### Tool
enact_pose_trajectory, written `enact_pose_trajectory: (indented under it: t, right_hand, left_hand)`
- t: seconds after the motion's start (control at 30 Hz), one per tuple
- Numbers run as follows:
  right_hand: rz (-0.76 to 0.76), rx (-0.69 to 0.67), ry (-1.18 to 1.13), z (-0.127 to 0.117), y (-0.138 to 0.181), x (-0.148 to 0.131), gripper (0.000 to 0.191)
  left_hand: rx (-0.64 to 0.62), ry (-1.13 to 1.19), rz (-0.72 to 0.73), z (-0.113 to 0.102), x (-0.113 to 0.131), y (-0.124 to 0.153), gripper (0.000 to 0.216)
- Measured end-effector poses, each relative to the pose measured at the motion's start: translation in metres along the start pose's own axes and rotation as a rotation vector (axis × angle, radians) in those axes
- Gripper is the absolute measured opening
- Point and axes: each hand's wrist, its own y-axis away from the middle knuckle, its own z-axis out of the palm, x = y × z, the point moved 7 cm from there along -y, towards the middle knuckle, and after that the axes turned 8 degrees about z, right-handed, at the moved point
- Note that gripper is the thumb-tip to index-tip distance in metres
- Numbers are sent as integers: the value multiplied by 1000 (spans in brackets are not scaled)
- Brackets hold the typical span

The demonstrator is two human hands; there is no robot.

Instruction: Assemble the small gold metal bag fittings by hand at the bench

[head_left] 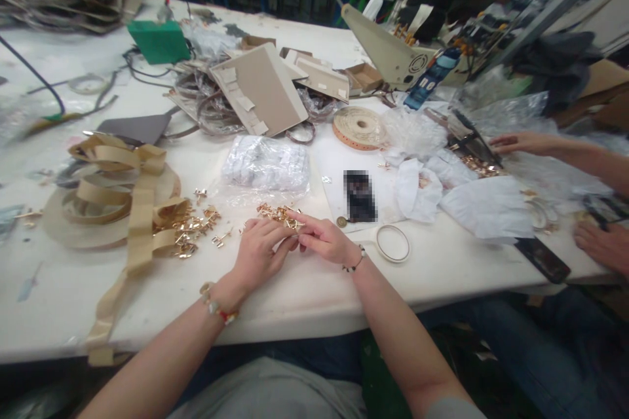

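Note:
My left hand [260, 249] and my right hand [322, 239] meet over the white table [295, 301], fingertips pinched together on a small gold metal clip [295, 225]. Right behind the fingers lies a little heap of the same gold clips [276, 212]. More gold clips [189, 228] are scattered to the left, beside coils of tan strap [132, 196]. A clear plastic bag [265, 163] lies behind the heap.
A white ring [393, 243], a coin [341, 222] and a blurred dark card [360, 196] lie to the right. Another person's hands [521, 142] work at the right among plastic bags. A tape roll [360, 126], cardboard pieces [265, 88] and a green box [158, 41] sit further back.

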Motion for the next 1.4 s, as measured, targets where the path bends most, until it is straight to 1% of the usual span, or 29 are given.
enact_pose_trajectory:
  t: [0.07, 0.2, 0.23, 0.33, 0.4, 0.47, 0.6, 0.73, 0.83, 0.93, 1.07, 1.17, 1.23, 1.3, 1.33, 1.4]
  right_hand:
    - [28, 32, -27, -1, 0, 0, 52]
    - [156, 115, -45, -6, 1, 4, 27]
    - [172, 126, -33, -7, 1, 3, 24]
    - [167, 141, 47, -9, 1, -1, 24]
    - [152, 137, 87, -10, 0, -4, 23]
    - [136, 129, 119, -9, 0, -6, 21]
    - [85, 133, 225, -9, -1, -9, 17]
    - [47, 167, 338, -10, -1, -12, 17]
    - [31, 177, 362, -10, -1, -12, 16]
    - [55, 165, 320, -10, -1, -9, 15]
    - [118, 102, 113, -8, -1, -5, 15]
    - [151, 116, 22, -9, -1, -5, 17]
    - [164, 152, -10, -12, -1, -7, 21]
    - [173, 170, -59, -13, 0, -8, 25]
    - [176, 175, -76, -14, 0, -8, 26]
    - [176, 184, -72, -15, 1, -8, 26]
  left_hand:
    - [21, -1, 12, -1, 1, 0, 13]
    - [63, -31, 5, -4, -1, 2, 12]
    - [65, -43, -4, -5, -2, 2, 12]
    - [74, -92, -32, -5, -4, 3, 10]
    - [88, -127, -29, -5, -3, 3, 21]
    - [71, -155, -2, -3, -1, 3, 30]
    - [-7, -174, 51, 4, 4, 2, 23]
    - [3, -201, 48, 4, 4, 2, 15]
    - [6, -230, 43, 3, 4, 1, 9]
    - [-15, -232, 65, 4, 7, 1, 9]
    - [-14, -191, 140, 4, 14, 0, 12]
    - [2, -117, 226, 3, 24, 1, 12]
    - [32, -76, 285, -1, 30, 4, 13]
    - [106, -64, 297, -12, 29, 8, 17]
    - [173, -72, 267, -21, 24, 11, 19]
    - [367, -114, 129, -48, 5, 21, 26]
